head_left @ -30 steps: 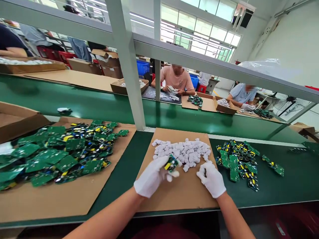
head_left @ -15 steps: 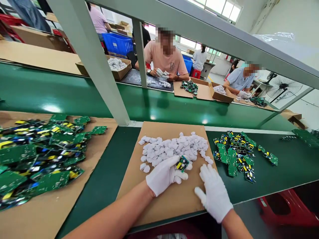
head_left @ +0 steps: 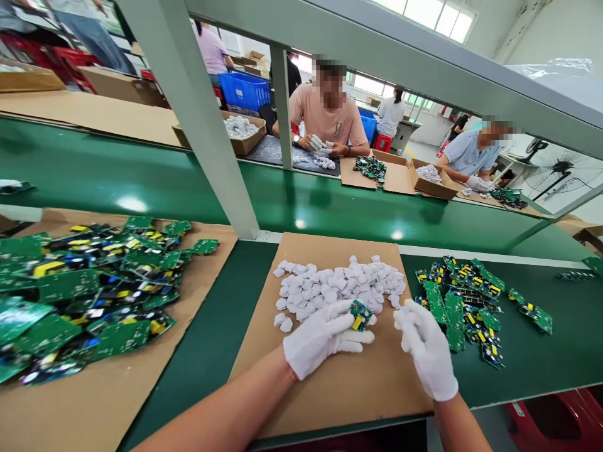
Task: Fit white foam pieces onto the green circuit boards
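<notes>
Both my hands wear white gloves and hover over a cardboard sheet (head_left: 343, 389) on the green bench. My left hand (head_left: 323, 339) is closed round a small green circuit board (head_left: 359, 314) with a yellow part. My right hand (head_left: 424, 345) has its fingers curled at the right edge of a heap of small white plastic pieces (head_left: 339, 285); whether it holds one is hidden. A small pile of green circuit boards (head_left: 464, 301) lies just right of the sheet.
A large heap of green circuit boards (head_left: 89, 289) covers cardboard on the left. A grey frame post (head_left: 207, 138) rises behind the sheet. Across the green conveyor (head_left: 330, 207), two seated people handle similar parts beside cardboard boxes (head_left: 431, 188). A red stool (head_left: 556, 417) stands at lower right.
My right hand rose from lying flat on the cardboard to the heap's right edge and curled its fingers. My left hand kept hold of the board.
</notes>
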Demonstrator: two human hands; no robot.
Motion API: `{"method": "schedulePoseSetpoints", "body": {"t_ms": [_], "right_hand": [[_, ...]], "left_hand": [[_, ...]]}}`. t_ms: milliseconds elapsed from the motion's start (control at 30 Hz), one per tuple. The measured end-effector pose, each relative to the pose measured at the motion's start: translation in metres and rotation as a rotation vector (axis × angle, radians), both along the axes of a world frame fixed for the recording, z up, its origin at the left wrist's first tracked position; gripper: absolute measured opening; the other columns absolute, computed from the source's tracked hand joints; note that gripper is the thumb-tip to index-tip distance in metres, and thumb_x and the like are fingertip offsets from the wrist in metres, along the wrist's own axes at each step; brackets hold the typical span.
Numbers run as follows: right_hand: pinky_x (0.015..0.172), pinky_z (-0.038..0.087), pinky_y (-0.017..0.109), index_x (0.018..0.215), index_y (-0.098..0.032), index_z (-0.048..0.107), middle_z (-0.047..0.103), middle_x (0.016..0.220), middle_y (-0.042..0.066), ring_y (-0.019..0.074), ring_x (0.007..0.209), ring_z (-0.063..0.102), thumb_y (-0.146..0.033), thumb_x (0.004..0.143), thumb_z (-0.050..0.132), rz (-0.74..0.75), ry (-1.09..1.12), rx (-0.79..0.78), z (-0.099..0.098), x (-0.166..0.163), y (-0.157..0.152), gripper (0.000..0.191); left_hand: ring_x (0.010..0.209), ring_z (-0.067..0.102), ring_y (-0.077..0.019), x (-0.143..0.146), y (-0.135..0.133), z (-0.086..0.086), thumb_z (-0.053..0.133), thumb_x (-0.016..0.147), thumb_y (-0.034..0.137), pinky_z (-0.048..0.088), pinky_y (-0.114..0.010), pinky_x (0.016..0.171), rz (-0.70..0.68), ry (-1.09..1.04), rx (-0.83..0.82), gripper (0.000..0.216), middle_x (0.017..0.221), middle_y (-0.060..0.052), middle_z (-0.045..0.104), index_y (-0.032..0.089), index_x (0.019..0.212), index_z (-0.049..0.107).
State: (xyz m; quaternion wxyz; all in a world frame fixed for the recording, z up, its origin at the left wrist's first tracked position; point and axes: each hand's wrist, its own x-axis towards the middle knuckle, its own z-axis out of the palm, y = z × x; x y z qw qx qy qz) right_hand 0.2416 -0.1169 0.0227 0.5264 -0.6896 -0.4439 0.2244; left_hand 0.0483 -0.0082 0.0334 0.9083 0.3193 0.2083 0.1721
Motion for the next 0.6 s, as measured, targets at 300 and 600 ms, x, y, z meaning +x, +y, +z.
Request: {"method": "schedulePoseSetpoints", "body": {"t_ms": [300, 600], "right_hand": [[0.037, 0.039, 0.022, 0.092, -0.017, 0.063, 0.06, 0.055, 0.0, 0.0113, 0.04, 0.052, -0.054, 0.086, 0.051, 0.333, 0.447, 0.199, 0.022, -0.048, 0.055, 0.039], [0.041, 0.044, 0.027, 0.105, -0.022, 0.058, 0.068, 0.077, 0.005, 0.0124, 0.045, 0.055, -0.04, 0.082, 0.063, 0.307, 0.432, 0.338, 0.003, -0.04, 0.055, 0.03]], "left_hand": [[0.074, 0.06, -0.015, 0.007, 0.005, 0.002, 0.067, 0.076, 0.041, 0.048, -0.026, 0.063, 0.214, -0.035, 0.229, 0.031, 0.088, -0.006, 0.063, 0.015, 0.09, 0.06], [0.041, 0.045, -0.0078, 0.0, 0.009, 0.007, 0.056, 0.081, 0.048, 0.032, -0.019, 0.042, 0.411, 0.136, 0.38, 0.046, 0.056, 0.0, 0.059, 0.014, 0.113, 0.055]]}}
